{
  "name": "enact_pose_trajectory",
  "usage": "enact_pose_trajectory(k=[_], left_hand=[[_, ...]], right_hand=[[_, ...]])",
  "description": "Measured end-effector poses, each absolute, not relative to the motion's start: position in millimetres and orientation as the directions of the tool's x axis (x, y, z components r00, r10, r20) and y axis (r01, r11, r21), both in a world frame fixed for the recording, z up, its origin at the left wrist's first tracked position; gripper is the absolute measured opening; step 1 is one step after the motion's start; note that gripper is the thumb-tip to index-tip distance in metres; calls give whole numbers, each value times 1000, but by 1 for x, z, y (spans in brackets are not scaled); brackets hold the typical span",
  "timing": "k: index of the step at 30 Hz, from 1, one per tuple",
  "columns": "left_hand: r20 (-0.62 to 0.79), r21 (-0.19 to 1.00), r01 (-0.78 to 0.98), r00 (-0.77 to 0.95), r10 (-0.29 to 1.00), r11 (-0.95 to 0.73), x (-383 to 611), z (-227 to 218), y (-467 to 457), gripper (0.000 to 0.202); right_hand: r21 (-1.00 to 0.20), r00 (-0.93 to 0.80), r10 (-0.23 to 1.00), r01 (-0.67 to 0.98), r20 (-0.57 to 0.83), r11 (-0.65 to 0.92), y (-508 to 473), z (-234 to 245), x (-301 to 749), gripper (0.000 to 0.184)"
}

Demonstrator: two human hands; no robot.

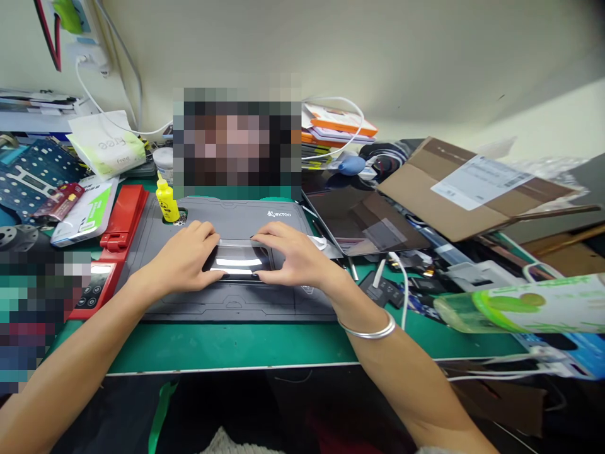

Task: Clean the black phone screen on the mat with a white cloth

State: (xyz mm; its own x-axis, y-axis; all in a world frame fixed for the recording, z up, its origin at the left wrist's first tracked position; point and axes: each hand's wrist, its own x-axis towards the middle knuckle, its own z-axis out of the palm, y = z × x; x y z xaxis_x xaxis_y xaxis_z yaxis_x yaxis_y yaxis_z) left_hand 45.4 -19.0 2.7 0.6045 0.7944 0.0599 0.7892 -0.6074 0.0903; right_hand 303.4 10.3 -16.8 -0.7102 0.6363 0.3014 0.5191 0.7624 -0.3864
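Observation:
A smartphone (pixel 240 262) with a dark, glossy screen lies sideways over the grey work mat (pixel 258 306), bright reflections running across it. My left hand (pixel 189 255) grips its left end, thumb at the near edge and fingers at the far edge. At the other end, my right hand (pixel 295 257) pinches it the same way. A clear strip shows along the phone's far edge; whether it is film or glass I cannot make out. Beyond my left hand, a yellow dropper bottle (pixel 167 200) stands upright on the mat.
Left of the mat lies a red tool with a display (pixel 94 287). On the right are a dark glossy panel (pixel 359 211), an open cardboard box (pixel 416 180), loose phone parts (pixel 385 290) and a plastic bottle lying sideways (pixel 510 302). The green table's front edge (pixel 227 369) is near me.

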Motion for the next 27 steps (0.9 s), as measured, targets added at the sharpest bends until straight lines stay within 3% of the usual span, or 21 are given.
enact_pose_trajectory(k=[9, 16, 21, 27], left_hand=[[128, 95, 831, 536, 834, -548, 45, -5, -17, 53], [273, 77, 885, 424, 864, -459, 43, -7, -16, 82], [86, 55, 883, 462, 883, -467, 41, -2, -18, 62], [-13, -4, 882, 471, 882, -471, 44, 0, -21, 63]], right_hand=[[-432, -659, 673, 526, 336, 732, 14, -19, 305, 43], [-456, -382, 835, 707, 397, 540, 29, -28, 315, 42], [-414, -226, 916, 838, 332, 356, 38, -37, 318, 41], [-338, -165, 948, 906, 271, 254, 42, -43, 318, 45]])
